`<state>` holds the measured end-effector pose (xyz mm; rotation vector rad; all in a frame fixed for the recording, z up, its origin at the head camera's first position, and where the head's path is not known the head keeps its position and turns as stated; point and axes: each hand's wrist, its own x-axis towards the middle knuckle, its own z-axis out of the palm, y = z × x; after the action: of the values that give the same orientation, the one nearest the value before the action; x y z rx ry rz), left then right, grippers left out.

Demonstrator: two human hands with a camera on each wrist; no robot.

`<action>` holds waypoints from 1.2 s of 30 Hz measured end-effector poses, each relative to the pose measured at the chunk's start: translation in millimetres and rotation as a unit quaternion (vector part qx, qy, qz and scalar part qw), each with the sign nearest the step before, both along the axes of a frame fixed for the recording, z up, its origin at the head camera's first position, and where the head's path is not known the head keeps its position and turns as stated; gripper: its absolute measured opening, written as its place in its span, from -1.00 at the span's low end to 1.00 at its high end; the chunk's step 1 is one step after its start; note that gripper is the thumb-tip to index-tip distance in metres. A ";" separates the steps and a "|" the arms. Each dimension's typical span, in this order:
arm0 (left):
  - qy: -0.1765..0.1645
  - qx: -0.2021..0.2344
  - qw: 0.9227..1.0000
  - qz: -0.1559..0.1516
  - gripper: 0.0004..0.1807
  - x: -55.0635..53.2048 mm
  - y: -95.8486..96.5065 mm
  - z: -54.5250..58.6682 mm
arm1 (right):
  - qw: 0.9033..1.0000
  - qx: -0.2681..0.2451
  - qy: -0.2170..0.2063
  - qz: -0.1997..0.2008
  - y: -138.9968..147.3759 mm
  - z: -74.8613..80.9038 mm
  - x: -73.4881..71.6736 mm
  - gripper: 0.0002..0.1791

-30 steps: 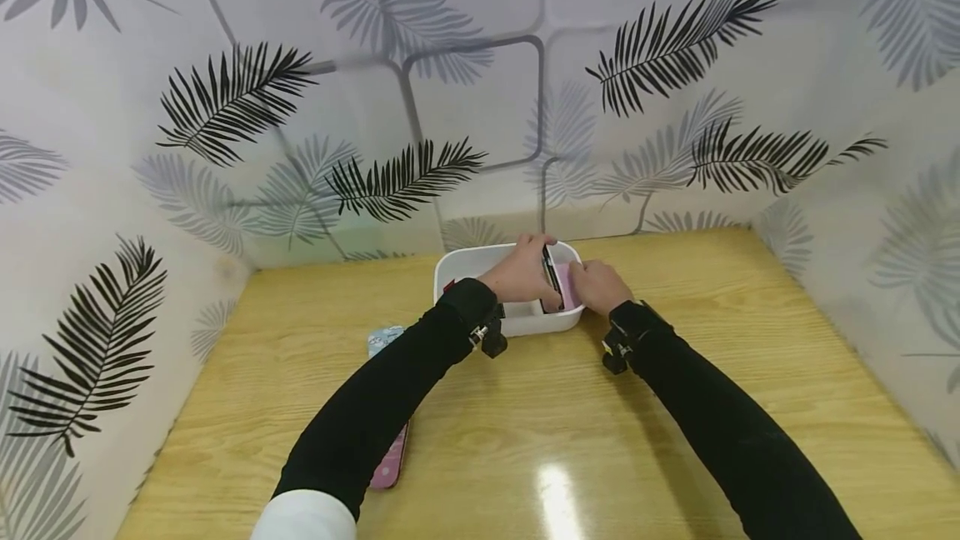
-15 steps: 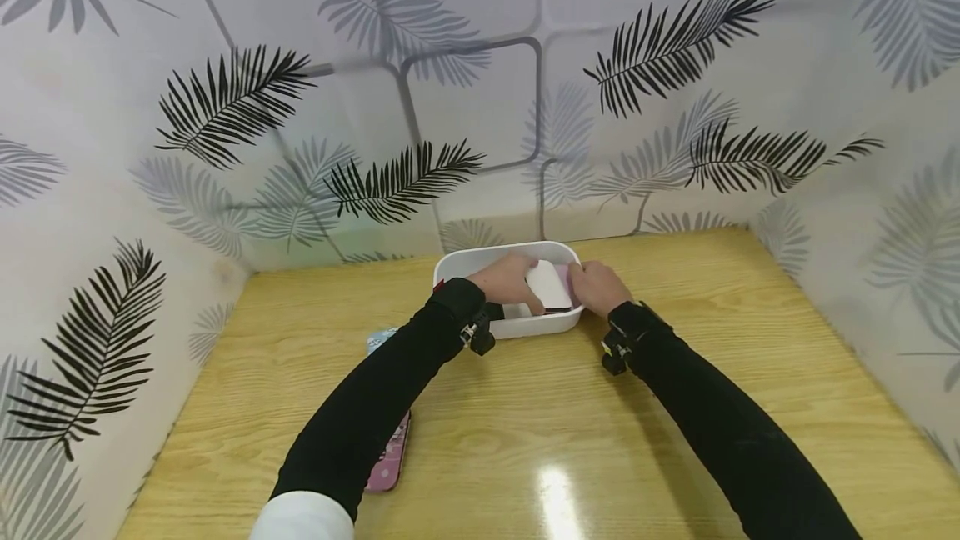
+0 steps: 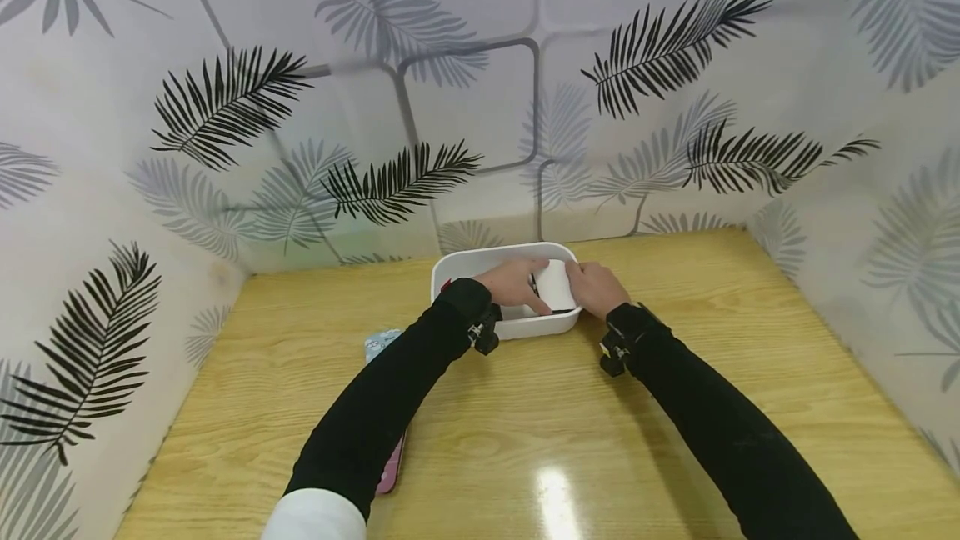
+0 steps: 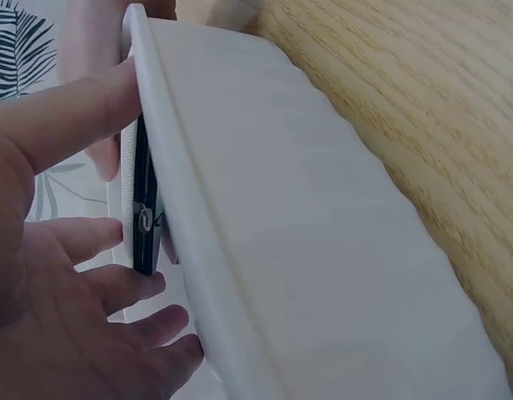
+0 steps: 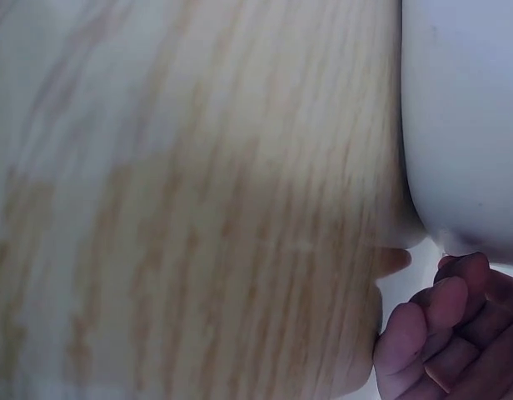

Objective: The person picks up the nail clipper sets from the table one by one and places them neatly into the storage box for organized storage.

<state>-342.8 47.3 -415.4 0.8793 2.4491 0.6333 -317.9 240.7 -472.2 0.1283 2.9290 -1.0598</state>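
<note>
A white plastic bin [image 3: 528,327] stands on the table near the wall. Inside its right end a flat white-faced case [image 3: 555,285] stands tilted. In the left wrist view its dark edge [image 4: 142,200] shows a small metal catch. My left hand [image 3: 512,282] reaches into the bin and holds the case by its ends, thumb at one and fingertips at the other. My right hand [image 3: 598,288] grips the bin's right rim, thumb at the top and fingers [image 5: 446,302] curled against the outer wall. The pink piece behind the case is hidden.
A light blue patterned thing [image 3: 381,342] and a pink phone-like thing [image 3: 390,473] lie on the wooden table [image 3: 480,457], partly under my left sleeve. Something red [image 3: 446,283] shows at the bin's left end. A leaf-patterned wall covering [image 3: 480,107] rises behind the table.
My left hand has turned the case so its white face shows instead of its dark edge, then moved it right, over the pink piece. The right hand stays at the rim.
</note>
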 end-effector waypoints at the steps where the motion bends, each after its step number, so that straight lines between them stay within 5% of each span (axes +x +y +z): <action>1: -0.002 -0.004 1.000 -0.004 0.04 -0.3 0.0 0.0 | 1.000 -0.002 -0.001 0.000 0.3 0.5 0.6 -0.33; 19: -0.031 -0.019 0.999 0.002 0.05 1.6 4.6 -4.6 | 1.000 -0.010 -0.011 0.008 0.6 4.9 5.0 -0.28; 31: -0.009 0.014 1.000 0.015 0.07 5.4 -10.0 -6.0 | 1.000 -0.005 -0.007 0.007 -1.6 -1.7 2.4 -0.26; 36: 0.059 0.034 0.997 0.033 -0.13 16.5 -33.8 1.0 | 1.000 -0.010 -0.011 0.000 -0.3 -1.1 0.3 -0.22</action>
<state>-326.3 13.5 -414.4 0.8880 2.5853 0.7096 -317.5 240.4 -473.3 0.1396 2.8975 -1.0800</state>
